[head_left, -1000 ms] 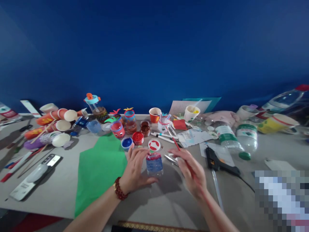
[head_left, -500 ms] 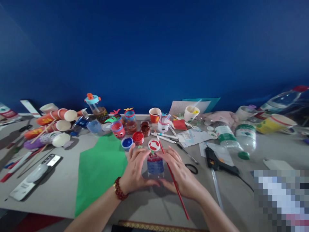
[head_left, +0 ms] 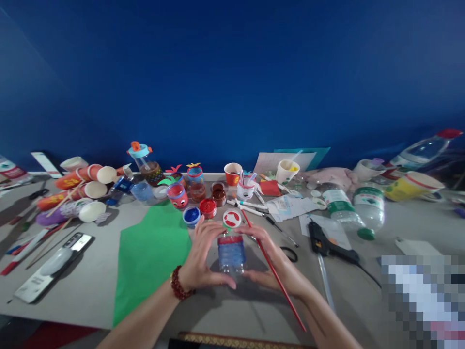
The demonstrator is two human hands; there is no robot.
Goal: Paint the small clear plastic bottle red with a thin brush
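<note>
Between my two hands is a small clear plastic cup (head_left: pixel 232 254), apparently cut from a bottle, with a blue painted band and red along its upper edge. My left hand (head_left: pixel 203 254) curves around its left side, fingertips at the top and thumb near the base. On the other side my right hand (head_left: pixel 271 259) steadies it with fingertips and thumb. A red-handled paintbrush (head_left: pixel 274 271) also rests in my right hand, slanting across it with the bristles away from me. Just beyond are a white lid with red paint (head_left: pixel 232 218), a red paint pot (head_left: pixel 207 208) and a blue paint pot (head_left: pixel 191 216).
Green paper (head_left: pixel 148 261) lies to the left, near a phone (head_left: pixel 54 266). At right are a glue gun (head_left: pixel 323 242), black scissors or a ring-shaped handle (head_left: pixel 288 253) and green-labelled bottles (head_left: pixel 369 208). Decorated cups (head_left: pixel 177 195) and markers line the back by the blue wall (head_left: pixel 232 87).
The painted cup has shifted slightly left and turned a little in my hands. The paintbrush's rear end has swung right. My right fingers have moved slightly.
</note>
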